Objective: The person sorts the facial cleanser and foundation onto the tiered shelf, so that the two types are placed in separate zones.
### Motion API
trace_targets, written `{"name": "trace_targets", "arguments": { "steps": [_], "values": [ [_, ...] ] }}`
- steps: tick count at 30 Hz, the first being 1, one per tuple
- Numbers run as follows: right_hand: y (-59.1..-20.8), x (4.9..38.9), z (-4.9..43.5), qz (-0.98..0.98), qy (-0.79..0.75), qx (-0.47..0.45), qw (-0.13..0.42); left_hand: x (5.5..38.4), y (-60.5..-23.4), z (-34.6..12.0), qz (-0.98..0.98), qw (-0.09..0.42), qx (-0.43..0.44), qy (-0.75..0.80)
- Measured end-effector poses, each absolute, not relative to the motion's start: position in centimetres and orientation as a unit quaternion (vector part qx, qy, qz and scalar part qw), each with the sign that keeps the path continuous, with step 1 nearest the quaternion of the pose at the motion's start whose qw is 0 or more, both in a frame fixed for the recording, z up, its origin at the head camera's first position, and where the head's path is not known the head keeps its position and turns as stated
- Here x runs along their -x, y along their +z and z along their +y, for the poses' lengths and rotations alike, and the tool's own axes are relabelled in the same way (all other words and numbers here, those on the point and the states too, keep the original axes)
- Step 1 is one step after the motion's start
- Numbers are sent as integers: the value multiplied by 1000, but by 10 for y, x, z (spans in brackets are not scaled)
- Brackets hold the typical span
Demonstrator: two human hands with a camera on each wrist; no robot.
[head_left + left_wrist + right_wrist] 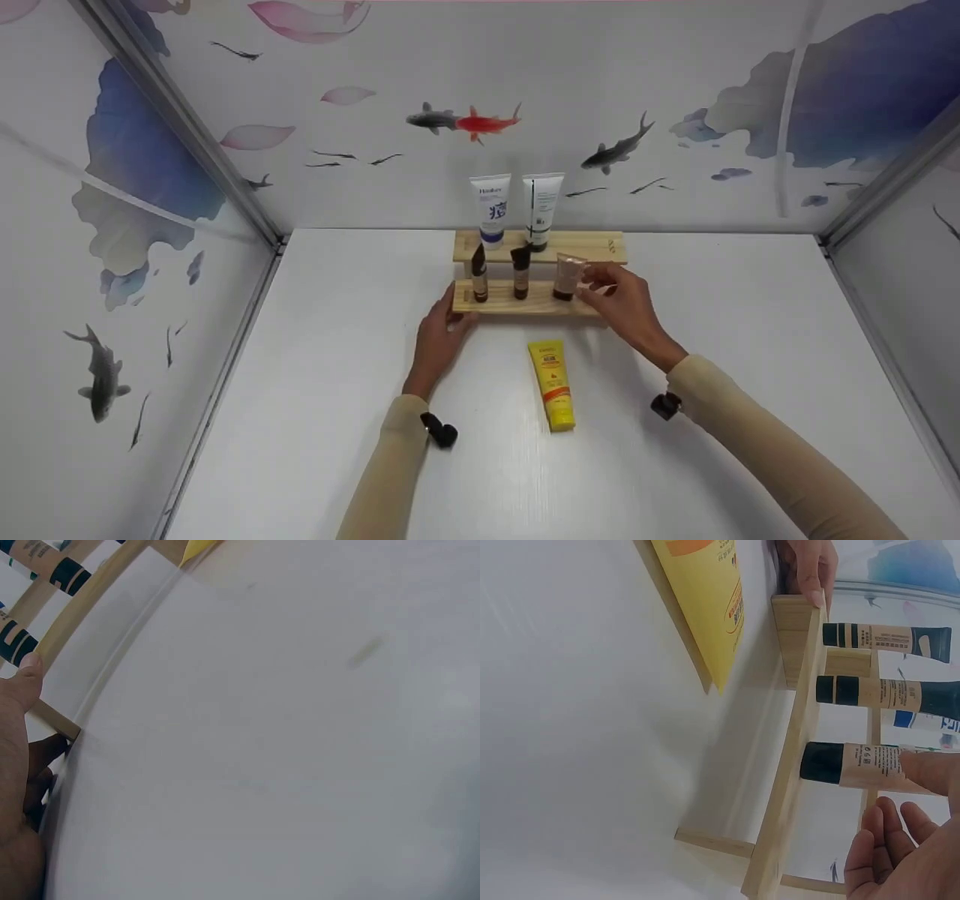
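Observation:
A two-tier wooden rack (540,306) stands on the white table near the back wall. My left hand (439,337) holds its left end, thumb on the front board (82,604) and fingers by the side piece. On the lower tier stand two slim dark-ended tubes (520,279) and, to their right, a wider beige tube (568,276) with a black cap. My right hand (626,304) pinches this beige tube near its upper part; the thumb lies on it in the right wrist view, the other fingers curl below. A yellow tube (553,386) lies in front of the rack.
On the rack's upper tier two white tubes (491,210) stand cap down. A printed wall (555,82) rises close behind the rack, and side panels (885,199) with metal frames bound the table (337,300).

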State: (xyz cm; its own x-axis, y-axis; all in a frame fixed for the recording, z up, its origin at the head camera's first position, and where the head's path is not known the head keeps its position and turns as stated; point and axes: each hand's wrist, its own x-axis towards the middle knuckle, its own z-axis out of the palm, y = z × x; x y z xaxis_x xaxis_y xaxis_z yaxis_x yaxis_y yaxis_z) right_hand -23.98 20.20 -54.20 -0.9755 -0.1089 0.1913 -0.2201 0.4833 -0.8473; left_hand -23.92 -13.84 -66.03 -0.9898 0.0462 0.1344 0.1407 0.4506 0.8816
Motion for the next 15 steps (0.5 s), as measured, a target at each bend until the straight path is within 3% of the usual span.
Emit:
{"name": "trace_targets", "arguments": {
  "steps": [15],
  "values": [
    [-560, 213, 208, -871, 483, -91, 16, 240, -661, -139, -844, 42, 59, -532]
  ]
}}
